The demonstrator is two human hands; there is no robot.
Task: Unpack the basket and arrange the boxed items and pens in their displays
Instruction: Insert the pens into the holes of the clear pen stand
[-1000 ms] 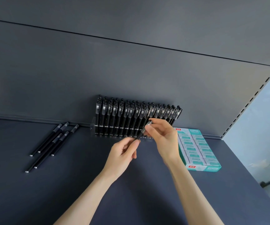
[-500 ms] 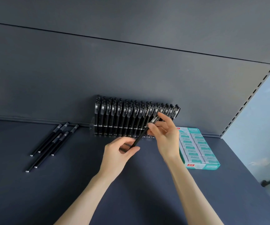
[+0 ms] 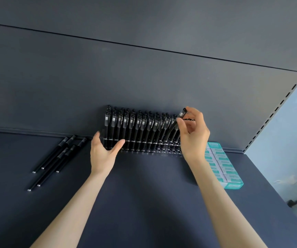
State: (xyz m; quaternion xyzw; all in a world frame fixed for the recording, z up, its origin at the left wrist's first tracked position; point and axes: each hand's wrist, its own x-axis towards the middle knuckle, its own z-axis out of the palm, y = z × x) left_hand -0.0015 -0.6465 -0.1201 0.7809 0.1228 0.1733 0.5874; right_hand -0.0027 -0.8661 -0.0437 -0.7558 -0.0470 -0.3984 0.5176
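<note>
While my right hand (image 3: 194, 136) pinches a black pen (image 3: 177, 120) near its cap, tilted over the right end of the clear rack (image 3: 144, 145), my left hand (image 3: 103, 154) spreads open against the rack's left end; loose pens (image 3: 58, 158) lie left, a teal box (image 3: 222, 167) right.

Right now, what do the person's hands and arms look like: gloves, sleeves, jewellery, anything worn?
Nothing worn shows. The left hand and right hand are bare: no gloves or rings visible. The left forearm and right forearm are bare down to the picture's edge, with no sleeve, watch or bracelet in view.
</note>
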